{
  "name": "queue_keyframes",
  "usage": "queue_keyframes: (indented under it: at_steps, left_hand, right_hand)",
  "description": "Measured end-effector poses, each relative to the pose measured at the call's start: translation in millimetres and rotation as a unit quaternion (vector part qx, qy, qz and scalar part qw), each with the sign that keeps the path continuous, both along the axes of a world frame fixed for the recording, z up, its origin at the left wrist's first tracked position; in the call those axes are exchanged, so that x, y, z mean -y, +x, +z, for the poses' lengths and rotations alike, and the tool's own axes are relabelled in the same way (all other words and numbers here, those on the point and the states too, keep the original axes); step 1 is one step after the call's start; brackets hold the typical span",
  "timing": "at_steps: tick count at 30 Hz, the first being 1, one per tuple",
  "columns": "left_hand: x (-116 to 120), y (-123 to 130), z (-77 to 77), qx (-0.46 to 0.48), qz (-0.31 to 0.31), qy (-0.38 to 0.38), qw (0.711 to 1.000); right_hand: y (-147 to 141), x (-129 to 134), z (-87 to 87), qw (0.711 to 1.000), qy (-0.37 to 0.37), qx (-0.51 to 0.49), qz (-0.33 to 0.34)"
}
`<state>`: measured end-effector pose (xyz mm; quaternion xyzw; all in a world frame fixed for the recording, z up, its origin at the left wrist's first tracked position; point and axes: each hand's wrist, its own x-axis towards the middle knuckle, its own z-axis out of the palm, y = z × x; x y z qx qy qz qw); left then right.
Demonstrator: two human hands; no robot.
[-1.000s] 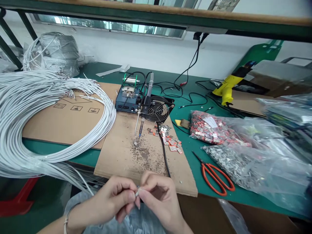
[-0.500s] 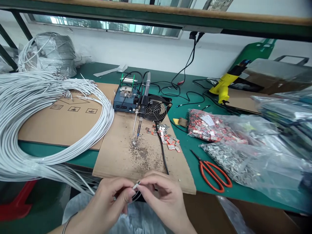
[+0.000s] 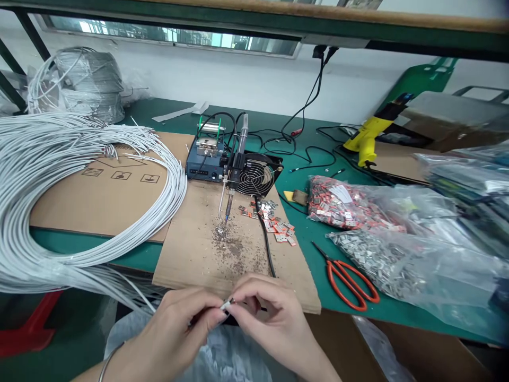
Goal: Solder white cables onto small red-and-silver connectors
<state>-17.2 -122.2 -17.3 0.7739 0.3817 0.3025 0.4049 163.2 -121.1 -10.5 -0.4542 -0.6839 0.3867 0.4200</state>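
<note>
My left hand (image 3: pixel 191 323) pinches the end of a white cable (image 3: pixel 225 305) between thumb and index finger, low in the middle of the view. Against the same cable end, the thumb and index finger of my right hand (image 3: pixel 266 313) are closed from the right. A short dark tip shows between the fingertips. Both hands are in front of the near edge of a cardboard sheet (image 3: pixel 178 265). On that sheet, beyond the hands, a soldering iron (image 3: pixel 234 170) stands tip-down in a holder, above scattered solder specks.
Left lies a big bundle of white cables (image 3: pixel 167 212). Small metal connectors (image 3: pixel 280 229) lie right of the iron, beside a fan (image 3: pixel 254 176). Further right are red-handled scissors (image 3: pixel 350 281), a bag of red parts (image 3: pixel 338 201), a bag of metal parts (image 3: pixel 374 260) and a yellow tool (image 3: pixel 368 139).
The fingertips and the cable end have shifted slightly to the right. The loop of cable seen below the fingers earlier is now hardly visible. The camera view has moved a little.
</note>
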Motion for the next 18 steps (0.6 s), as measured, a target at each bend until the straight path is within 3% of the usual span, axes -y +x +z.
queue_keyframes:
  at_steps: [3,7,11,15,16,18]
  left_hand:
    - [1.3,0.0,-2.6,0.012,0.004,-0.048,0.999]
    - [3.7,5.3,-8.1,0.075,0.021,-0.171,0.982]
    - [4.3,9.2,-7.2,0.164,0.044,-0.323,0.931]
    - [1.9,2.7,-2.6,0.206,0.033,-0.413,0.887]
    - [1.0,0.3,-2.2,0.214,0.021,-0.429,0.878]
    - [-0.3,-3.9,-2.6,0.225,-0.009,-0.454,0.862]
  right_hand:
    - [-4.9,1.6,-1.9,0.998,0.018,-0.053,-0.01]
    - [-20.9,6.6,-13.8,0.989,0.055,-0.129,-0.055]
    - [-25.7,8.1,-19.5,0.976,0.103,-0.165,-0.1]
    - [-2.9,1.1,-9.0,0.932,0.057,-0.322,-0.155]
    - [3.1,-0.6,-5.5,0.935,0.058,-0.314,-0.157]
    - [9.8,-2.6,0.5,0.971,0.04,-0.216,-0.098]
